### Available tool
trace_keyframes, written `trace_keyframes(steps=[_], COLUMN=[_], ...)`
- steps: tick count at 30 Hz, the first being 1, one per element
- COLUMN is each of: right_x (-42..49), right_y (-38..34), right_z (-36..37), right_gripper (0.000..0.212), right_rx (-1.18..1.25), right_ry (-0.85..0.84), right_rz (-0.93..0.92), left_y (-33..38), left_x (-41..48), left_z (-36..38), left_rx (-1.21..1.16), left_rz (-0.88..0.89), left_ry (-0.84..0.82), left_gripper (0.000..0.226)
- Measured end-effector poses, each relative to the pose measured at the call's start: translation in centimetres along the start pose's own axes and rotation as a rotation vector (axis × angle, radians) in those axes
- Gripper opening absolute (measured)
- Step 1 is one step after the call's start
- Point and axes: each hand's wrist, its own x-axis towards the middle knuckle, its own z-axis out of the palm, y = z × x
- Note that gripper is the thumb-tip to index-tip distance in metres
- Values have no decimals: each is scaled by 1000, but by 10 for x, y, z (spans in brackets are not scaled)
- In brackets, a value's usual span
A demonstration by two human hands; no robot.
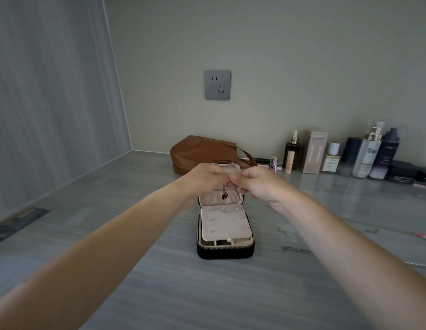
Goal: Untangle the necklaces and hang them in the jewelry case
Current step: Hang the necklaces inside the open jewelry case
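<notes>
A black zipped jewelry case (225,252) stands open on the grey counter, its pale pink lid upright and a pink insert panel (225,226) lying over the base. My left hand (207,178) and my right hand (254,184) meet in front of the lid's upper part, fingers curled, both pinching a thin necklace chain. A rose-gold pendant (224,196) hangs from that chain just below my fingertips, with a short length of chain dangling beneath it. Other chains (297,250) lie on the counter to the right of the case.
A brown leather bag (195,153) lies behind the case against the wall. Several cosmetic bottles and boxes (364,154) line the wall at the right. A dark card (18,225) lies at the left edge. A wall socket (218,85) sits above.
</notes>
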Motion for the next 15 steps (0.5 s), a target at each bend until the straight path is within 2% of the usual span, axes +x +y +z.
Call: trace_keyframes(steps=[6,11,15], right_x=[6,11,14], right_y=[8,10,15], right_z=[0,-1,-1], right_gripper=[25,12,12], right_rx=[45,104,79], right_ry=[-9,-17,13], right_rz=[-16,-31,-22], left_y=[-2,-6,-8], left_x=[1,4,5], left_z=[4,0,0], left_rx=[31,89,100], left_rz=[-13,-39,-45], left_ry=[8,14,22], left_gripper=[17,21,21])
